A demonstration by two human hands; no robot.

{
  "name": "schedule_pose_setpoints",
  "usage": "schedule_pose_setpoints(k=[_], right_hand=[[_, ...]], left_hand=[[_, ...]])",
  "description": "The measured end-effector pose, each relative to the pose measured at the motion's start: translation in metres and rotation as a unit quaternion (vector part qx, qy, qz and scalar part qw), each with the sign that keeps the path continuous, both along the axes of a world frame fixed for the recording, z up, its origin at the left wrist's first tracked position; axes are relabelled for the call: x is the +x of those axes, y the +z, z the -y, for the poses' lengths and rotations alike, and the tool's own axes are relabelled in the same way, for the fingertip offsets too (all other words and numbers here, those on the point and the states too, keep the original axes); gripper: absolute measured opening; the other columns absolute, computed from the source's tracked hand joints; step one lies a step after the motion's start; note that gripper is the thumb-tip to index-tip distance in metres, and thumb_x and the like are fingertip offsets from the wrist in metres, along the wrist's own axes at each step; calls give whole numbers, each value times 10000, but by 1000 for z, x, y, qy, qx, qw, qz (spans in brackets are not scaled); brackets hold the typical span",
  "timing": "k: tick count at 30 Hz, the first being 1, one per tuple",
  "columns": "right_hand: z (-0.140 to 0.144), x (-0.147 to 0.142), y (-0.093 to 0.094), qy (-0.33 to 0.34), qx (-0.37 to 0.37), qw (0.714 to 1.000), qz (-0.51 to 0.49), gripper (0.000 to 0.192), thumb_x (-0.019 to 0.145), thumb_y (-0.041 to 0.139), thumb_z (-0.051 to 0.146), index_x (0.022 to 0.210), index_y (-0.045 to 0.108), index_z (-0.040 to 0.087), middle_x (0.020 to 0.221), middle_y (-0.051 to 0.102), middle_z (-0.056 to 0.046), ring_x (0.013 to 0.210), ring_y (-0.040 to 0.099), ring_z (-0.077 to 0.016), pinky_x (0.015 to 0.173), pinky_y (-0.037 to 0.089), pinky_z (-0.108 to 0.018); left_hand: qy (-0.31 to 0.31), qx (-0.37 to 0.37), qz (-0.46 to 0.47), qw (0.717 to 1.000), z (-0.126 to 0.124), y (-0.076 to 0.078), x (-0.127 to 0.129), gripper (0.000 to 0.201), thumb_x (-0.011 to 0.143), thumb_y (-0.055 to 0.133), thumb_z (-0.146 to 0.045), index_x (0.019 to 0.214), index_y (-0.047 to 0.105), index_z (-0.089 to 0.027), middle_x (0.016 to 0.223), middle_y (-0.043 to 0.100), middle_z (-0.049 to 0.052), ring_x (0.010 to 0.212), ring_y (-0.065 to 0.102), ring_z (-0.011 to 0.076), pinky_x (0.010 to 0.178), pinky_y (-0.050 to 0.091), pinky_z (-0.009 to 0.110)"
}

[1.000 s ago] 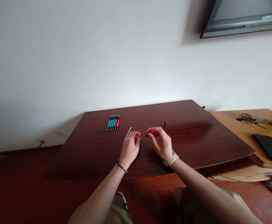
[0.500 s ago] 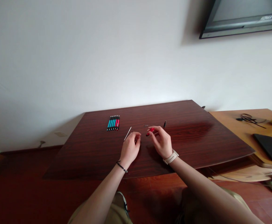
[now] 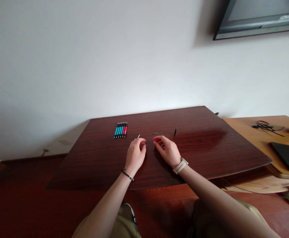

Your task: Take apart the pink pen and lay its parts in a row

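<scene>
My left hand (image 3: pixel 135 154) rests on the dark wooden board (image 3: pixel 208 145), its fingers closed on a thin silver pen refill (image 3: pixel 138 136) whose tip sticks out beyond them. My right hand (image 3: pixel 167 151), with a pale watch strap at the wrist, pinches a red pen barrel (image 3: pixel 156 140) just to the right. The two hands nearly touch. A row of several teal and red pens (image 3: pixel 121 130) lies at the board's far left. A tiny dark part (image 3: pixel 155 133) and a black pen piece (image 3: pixel 175 131) lie beyond my hands.
The board lies on a reddish floor against a white wall. To the right stands a light wooden surface (image 3: pixel 248 127) with a black flat case (image 3: pixel 285 155) and a cable (image 3: pixel 264 126). A screen (image 3: pixel 258 16) hangs at the upper right.
Both hands have drawn closer together and slightly away from me. The red barrel is now mostly hidden in my right fingers, and less of the silver refill shows past my left hand.
</scene>
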State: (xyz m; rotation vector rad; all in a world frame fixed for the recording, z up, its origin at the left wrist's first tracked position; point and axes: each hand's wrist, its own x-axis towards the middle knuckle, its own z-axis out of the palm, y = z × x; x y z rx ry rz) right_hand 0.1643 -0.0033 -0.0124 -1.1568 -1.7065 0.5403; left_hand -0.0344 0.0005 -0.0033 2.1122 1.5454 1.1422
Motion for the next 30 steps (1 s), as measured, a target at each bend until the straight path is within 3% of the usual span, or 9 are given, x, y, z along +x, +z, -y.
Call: schedule_pose_setpoints(k=[9, 14, 19, 23, 26, 30], right_hand=[[-4, 1, -10, 17, 6, 998, 53, 124, 976, 649, 246, 1095, 686, 248, 977, 761, -40, 815, 713, -198, 749, 562, -308], [-6, 4, -14, 19, -38, 995, 87, 141, 910, 706, 191, 1033, 672, 251, 884, 745, -6, 779, 705, -200, 740, 528, -304], [-5, 4, -13, 26, -47, 994, 91, 240, 867, 718, 150, 1078, 664, 249, 937, 734, -4, 786, 697, -185, 756, 522, -303], [-3, 2, -9, 36, -56, 995, 78, 507, 831, 680, 99, 1311, 606, 242, 1069, 729, -30, 780, 697, -168, 777, 545, -309], [-1, 0, -9, 32, -51, 995, 77, 668, 796, 591, 34, 1429, 529, 239, 1166, 725, -60, 791, 700, -169, 816, 564, -326], [0, -1, -13, 8, -49, 995, 81, 662, 795, 545, 22, 1426, 510, 215, 1200, 714, -81, 821, 699, -180, 845, 571, -338]], left_hand=[[37, 12, 13, 999, -11, 2, -20, 190, 941, 598, -103, 1063, 678, -225, 1037, 723, 65, 967, 702, 221, 882, 575, 372], [36, 10, 11, 999, -11, 1, -20, 191, 945, 597, -104, 1067, 680, -224, 1048, 722, 68, 976, 700, 221, 896, 571, 372], [39, 3, 8, 999, -10, 2, -20, 191, 954, 583, -98, 1066, 678, -221, 1058, 720, 70, 985, 694, 221, 896, 565, 372], [47, 15, -2, 999, -11, 3, -23, 176, 952, 595, -106, 1052, 674, -228, 1049, 714, 68, 989, 681, 231, 896, 553, 377], [68, 39, -57, 995, -12, 2, -28, 157, 941, 640, -126, 1061, 660, -226, 1032, 700, 74, 1009, 651, 259, 925, 535, 404], [141, 10, -193, 971, -13, -1, -34, 155, 941, 722, -255, 1067, 654, -194, 1047, 679, 103, 1037, 607, 298, 936, 521, 420]])
